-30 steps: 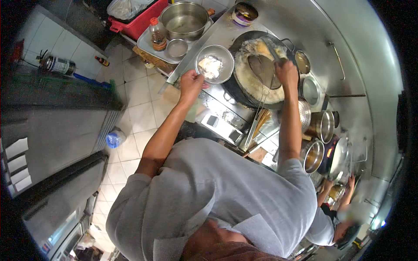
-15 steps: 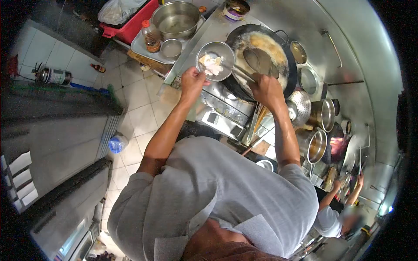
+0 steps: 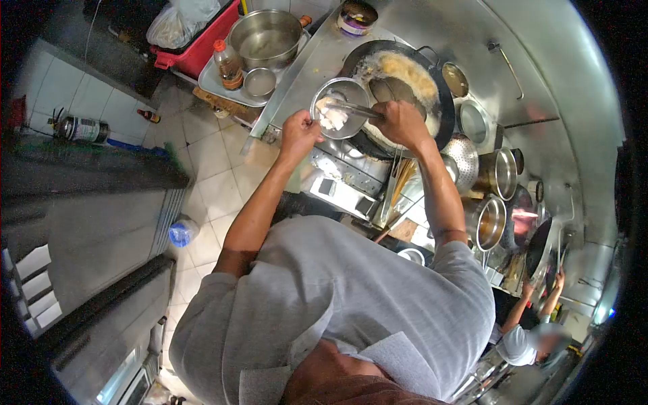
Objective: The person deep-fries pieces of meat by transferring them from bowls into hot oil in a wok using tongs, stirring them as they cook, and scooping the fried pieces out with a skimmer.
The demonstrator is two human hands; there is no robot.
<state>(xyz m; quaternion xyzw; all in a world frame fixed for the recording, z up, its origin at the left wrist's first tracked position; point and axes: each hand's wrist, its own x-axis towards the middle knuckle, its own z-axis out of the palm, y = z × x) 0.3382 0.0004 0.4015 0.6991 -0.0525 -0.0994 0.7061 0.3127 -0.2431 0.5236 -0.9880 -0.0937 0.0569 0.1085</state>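
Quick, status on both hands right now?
Left hand: closed, gripping the metal bowl at its rim.
Right hand: closed, holding metal tongs that reach into the bowl.

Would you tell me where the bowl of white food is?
The bowl is upper centre in the head view, in the left hand, just left of the wok.

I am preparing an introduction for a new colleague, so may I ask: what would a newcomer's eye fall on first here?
Probably the big dark wok at upper centre, filled with foamy, yellowish liquid. Just left of it, the left hand grips the rim of a metal bowl with whitish pieces, while the right hand holds a metal tool over it. At upper left, a bright red bin stands out.
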